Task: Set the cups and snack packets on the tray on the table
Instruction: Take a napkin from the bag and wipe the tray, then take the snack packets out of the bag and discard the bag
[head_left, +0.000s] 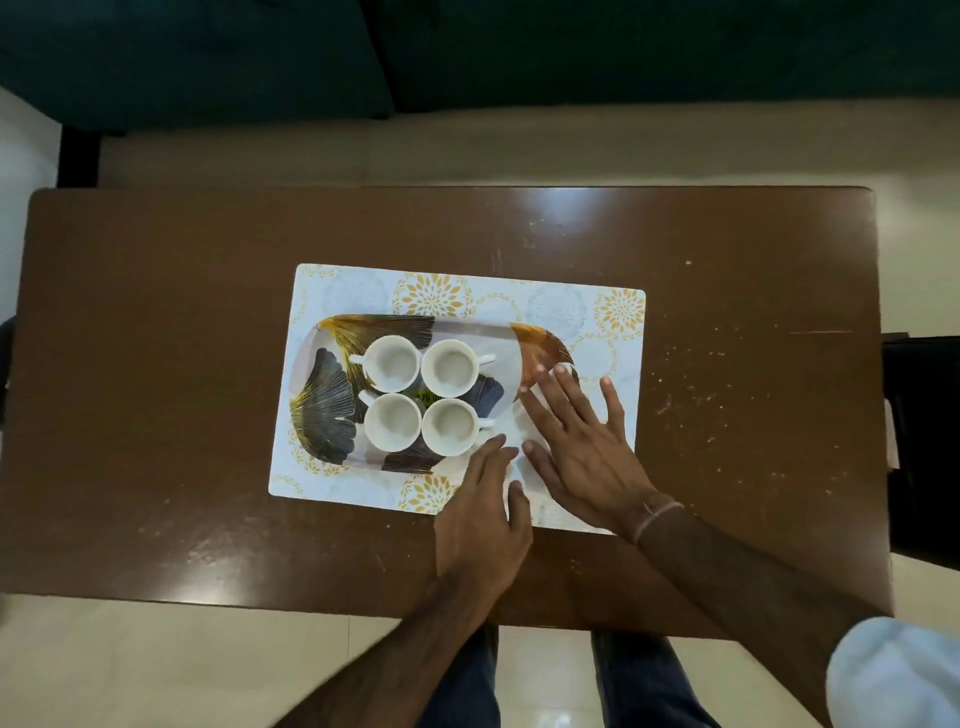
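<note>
A long tray (332, 374) with a dark and gold leaf pattern lies on a pale placemat (353, 291) in the middle of the table. Several white cups (391, 363) stand close together on its middle, all empty and upright. My right hand (582, 441) lies flat with fingers spread over the tray's right end. Beside it, my left hand (483, 514) reaches to the tray's near right edge, fingers extended. A pale surface shows between and under the hands; I cannot tell if it is a packet or the mat. No snack packet is clearly visible.
The brown table (156, 312) stretches wide to both sides of the mat. A dark green sofa (208, 57) stands beyond its far edge. A dark object (922, 441) sits off the table's right edge. My legs are under the near edge.
</note>
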